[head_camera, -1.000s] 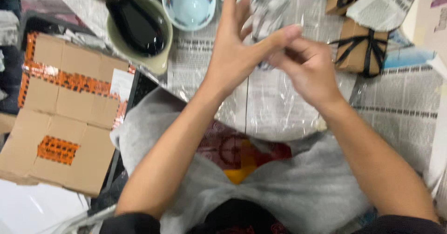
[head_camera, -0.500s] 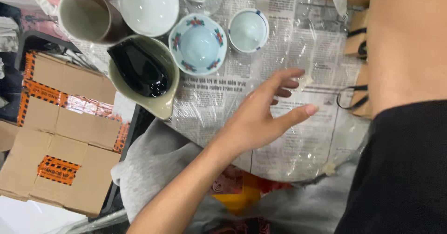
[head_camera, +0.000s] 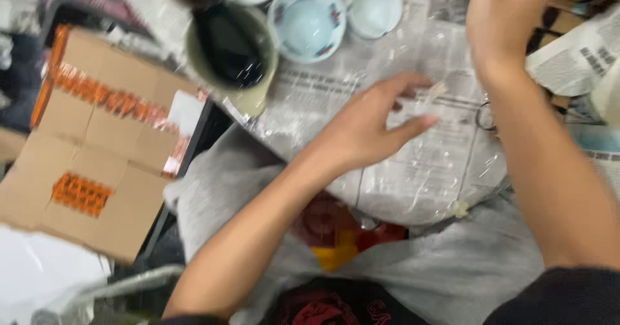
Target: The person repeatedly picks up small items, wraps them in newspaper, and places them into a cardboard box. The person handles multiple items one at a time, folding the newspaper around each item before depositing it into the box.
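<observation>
A brown cardboard box (head_camera: 97,144) with orange tape lies far left; possibly ribbon-tied kraft parcels (head_camera: 568,15) sit top right.

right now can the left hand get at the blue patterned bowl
Probably yes. The left hand lies open on the newspaper, and the blue patterned bowl sits just beyond its fingers with nothing between them.

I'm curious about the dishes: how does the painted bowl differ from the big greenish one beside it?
The painted bowl is smaller and pale blue inside, with red and blue motifs around its rim; the greenish bowl is larger, plain, and dark, almost black, inside. The painted bowl lies farther from the cardboard box. Both sit open side up on plastic-covered newspaper.
</observation>
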